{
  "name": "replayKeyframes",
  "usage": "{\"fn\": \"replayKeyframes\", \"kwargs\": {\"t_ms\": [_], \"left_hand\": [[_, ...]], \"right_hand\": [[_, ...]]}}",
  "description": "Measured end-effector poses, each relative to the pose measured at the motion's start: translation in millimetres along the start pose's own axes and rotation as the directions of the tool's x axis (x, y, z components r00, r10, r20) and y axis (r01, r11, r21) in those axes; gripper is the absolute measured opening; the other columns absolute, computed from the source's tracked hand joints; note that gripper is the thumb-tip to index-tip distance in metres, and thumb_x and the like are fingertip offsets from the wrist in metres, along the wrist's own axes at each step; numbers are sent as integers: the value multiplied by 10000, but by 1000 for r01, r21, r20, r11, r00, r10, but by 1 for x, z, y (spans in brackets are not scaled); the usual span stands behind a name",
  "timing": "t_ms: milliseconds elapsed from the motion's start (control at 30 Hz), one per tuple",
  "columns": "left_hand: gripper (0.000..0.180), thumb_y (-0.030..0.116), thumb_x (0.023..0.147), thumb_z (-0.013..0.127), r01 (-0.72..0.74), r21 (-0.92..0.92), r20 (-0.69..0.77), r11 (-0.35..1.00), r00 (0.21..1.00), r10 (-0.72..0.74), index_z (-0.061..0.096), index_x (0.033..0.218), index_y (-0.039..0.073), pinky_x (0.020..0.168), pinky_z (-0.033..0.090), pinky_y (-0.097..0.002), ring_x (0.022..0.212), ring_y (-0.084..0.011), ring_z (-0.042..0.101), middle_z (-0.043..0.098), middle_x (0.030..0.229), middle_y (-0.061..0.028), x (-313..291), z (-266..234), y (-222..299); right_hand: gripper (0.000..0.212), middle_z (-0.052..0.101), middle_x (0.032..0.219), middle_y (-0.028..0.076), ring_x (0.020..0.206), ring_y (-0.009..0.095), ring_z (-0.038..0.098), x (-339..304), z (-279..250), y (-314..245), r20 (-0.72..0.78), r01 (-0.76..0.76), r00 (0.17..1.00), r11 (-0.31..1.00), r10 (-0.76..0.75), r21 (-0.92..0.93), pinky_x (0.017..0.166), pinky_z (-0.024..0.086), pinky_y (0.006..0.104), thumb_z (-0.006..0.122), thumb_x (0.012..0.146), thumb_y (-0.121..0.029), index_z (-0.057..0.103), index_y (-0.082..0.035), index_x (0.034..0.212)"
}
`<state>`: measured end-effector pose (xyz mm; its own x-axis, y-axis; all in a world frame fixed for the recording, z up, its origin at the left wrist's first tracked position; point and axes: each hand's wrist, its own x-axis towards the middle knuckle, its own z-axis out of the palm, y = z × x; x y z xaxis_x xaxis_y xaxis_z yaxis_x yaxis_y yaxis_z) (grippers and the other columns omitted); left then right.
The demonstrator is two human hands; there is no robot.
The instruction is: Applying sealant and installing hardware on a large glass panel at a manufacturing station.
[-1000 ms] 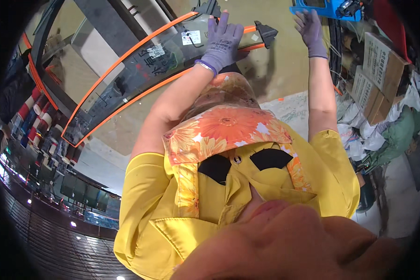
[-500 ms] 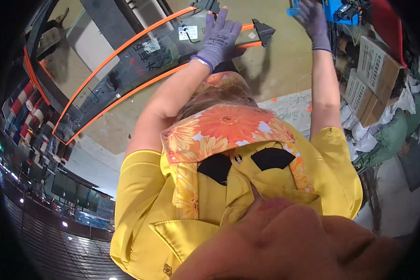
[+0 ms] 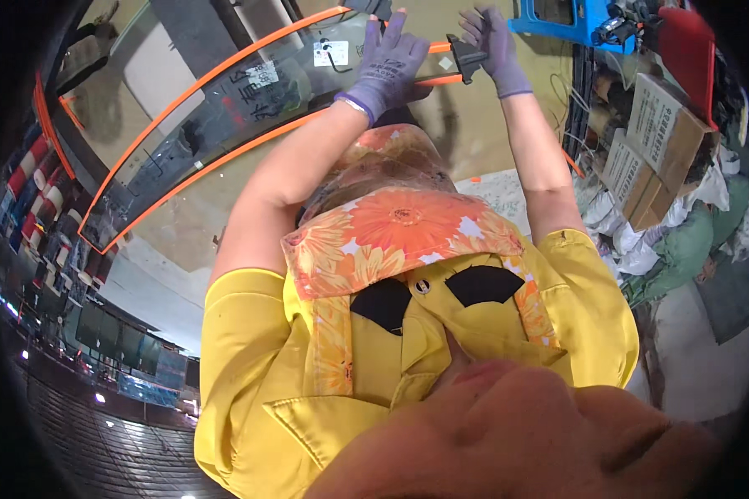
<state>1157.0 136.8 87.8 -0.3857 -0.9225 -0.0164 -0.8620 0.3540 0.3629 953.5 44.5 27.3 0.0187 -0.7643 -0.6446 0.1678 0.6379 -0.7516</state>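
Note:
A long, curved, see-through dark panel (image 3: 304, 91) lies in front of me, edged in orange and carrying paper labels and dark handwriting. My left hand (image 3: 384, 71), in a purple-grey knitted glove, rests on its right part with the fingers spread. At the panel's right end sits a black corner piece (image 3: 466, 58). Just right of that piece is my right hand (image 3: 495, 54), gloved alike, its fingers apart and nothing visible in it. Whether its fingertips touch the piece I cannot tell. Another black corner piece (image 3: 366, 8) caps the far edge, beyond my left hand.
A blue plastic frame (image 3: 558, 29) stands at the far right, with a red object (image 3: 688, 58) beside it. Cardboard boxes (image 3: 653, 150) lie on white and green bags (image 3: 682, 258). More orange-edged strips (image 3: 52, 133) are at the left.
My right hand has come left and nearer, away from the blue frame to the panel's right end. My left hand stays on the panel.

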Motion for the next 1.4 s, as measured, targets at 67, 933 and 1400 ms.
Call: {"fn": "replayKeyframes", "kwargs": {"t_ms": [67,933,1400], "left_hand": [[677,457,573,730,-5,-16,7,1000,1000,5,512,1124,130,1005,157,-610,1269,-338,270,533,1053,-109,-4,1,-3],[381,302,724,616,808,-265,-81,526,524,-848,558,1087,200,991,299,-456,1216,-292,357,391,1319,-102,-285,-73,-198],[310,351,830,617,-143,-905,193,-401,702,-686,622,897,48,570,458,-238,638,-111,569,622,797,-29,-250,-115,-138]], "right_hand": [[546,563,1156,141,1006,235,557,2,-14,-5,-35,10,999,1000,-10,-14,787,455,315,407,895,-448,399,-56,1274],[459,601,929,54,747,131,556,-129,237,95,436,0,882,927,176,-374,602,436,271,553,824,-421,537,-113,1164],[536,536,1113,79,1003,177,524,-228,326,96,670,650,667,694,-326,-310,893,415,317,653,804,-196,420,-23,1255]]}}
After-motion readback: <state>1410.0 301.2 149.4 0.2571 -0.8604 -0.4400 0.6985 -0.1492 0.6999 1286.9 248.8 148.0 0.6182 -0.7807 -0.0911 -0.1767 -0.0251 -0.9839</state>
